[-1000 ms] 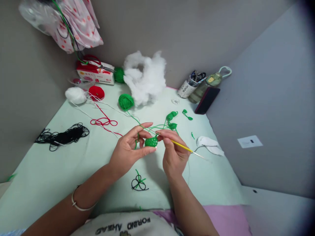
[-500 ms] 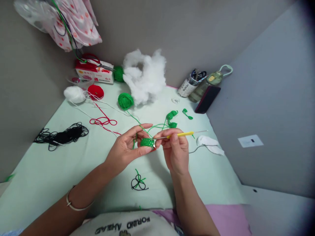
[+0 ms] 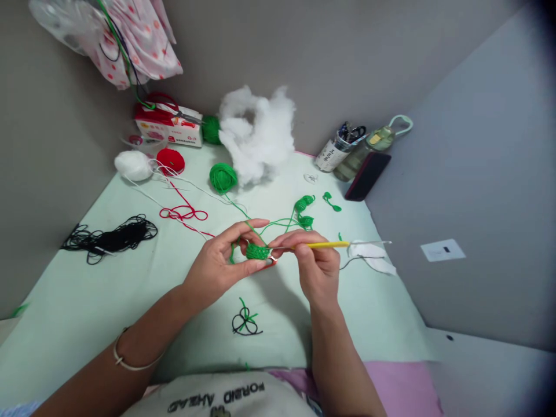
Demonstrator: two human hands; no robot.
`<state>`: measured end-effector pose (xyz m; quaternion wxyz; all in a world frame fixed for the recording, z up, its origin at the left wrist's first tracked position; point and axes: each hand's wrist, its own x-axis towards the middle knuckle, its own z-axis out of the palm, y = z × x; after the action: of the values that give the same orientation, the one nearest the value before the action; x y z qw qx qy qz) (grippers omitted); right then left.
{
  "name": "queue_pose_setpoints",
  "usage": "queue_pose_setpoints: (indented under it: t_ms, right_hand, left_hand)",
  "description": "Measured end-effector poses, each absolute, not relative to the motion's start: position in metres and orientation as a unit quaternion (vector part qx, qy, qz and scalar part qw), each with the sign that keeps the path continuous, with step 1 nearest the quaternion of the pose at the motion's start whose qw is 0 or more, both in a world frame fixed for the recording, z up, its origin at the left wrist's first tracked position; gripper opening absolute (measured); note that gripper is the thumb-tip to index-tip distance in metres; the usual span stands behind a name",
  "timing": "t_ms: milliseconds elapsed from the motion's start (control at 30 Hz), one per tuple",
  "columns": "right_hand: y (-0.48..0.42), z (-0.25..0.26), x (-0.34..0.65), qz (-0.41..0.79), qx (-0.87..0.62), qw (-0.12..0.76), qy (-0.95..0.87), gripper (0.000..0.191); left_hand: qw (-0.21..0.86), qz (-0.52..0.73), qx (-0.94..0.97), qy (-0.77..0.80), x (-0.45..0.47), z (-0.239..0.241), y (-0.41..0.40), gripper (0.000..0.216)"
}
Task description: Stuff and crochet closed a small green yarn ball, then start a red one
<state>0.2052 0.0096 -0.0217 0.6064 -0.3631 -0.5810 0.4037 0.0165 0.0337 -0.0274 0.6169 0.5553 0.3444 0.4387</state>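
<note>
My left hand (image 3: pixel 221 260) pinches a small green crochet piece (image 3: pixel 257 251) between thumb and fingers, with green yarn running over the index finger. My right hand (image 3: pixel 313 263) grips a yellow-handled crochet hook (image 3: pixel 324 245), held nearly level, its tip at the right edge of the green piece. The yarn leads back to a green yarn ball (image 3: pixel 223 177) on the pale green cloth (image 3: pixel 108 289).
White stuffing (image 3: pixel 260 136), a white ball (image 3: pixel 132 165), red yarn (image 3: pixel 171 161), a black yarn tangle (image 3: pixel 110 236), small green crochet bits (image 3: pixel 304 211), a white scrap (image 3: pixel 371 255), a tin with scissors (image 3: pixel 336 152), a bottle (image 3: pixel 365 150), a dark phone (image 3: pixel 366 176), a red-and-white box (image 3: pixel 168 127).
The hook has swung from pointing down-right to nearly level, its tip now at the green piece. My left hand has turned the piece slightly and shifted a little left.
</note>
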Motion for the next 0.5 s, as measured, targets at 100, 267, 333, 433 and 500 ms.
queue_pose_setpoints:
  t_ms: [100,267,333,433,500]
  right_hand:
    - [0.008,-0.020,0.204,0.305,-0.377,0.595,-0.642,0.017]
    - [0.008,-0.020,0.201,0.301,-0.390,0.589,-0.640,0.019]
    - [0.007,-0.020,0.198,0.340,-0.391,0.602,-0.607,0.017]
    - [0.004,-0.024,0.192,0.301,-0.423,0.597,-0.612,0.018]
    - [0.001,-0.030,0.188,0.203,-0.451,0.555,-0.669,0.025]
  left_hand:
    - [0.612,0.433,0.545,0.375,0.017,-0.029,0.033,0.051]
    - [0.613,0.454,0.501,0.408,0.021,-0.029,0.032,0.055]
    - [0.615,0.463,0.492,0.407,0.023,-0.029,0.032,0.055]
    - [0.611,0.470,0.490,0.408,0.025,-0.031,0.030,0.052]
    - [0.613,0.472,0.485,0.408,0.027,-0.033,0.028,0.050]
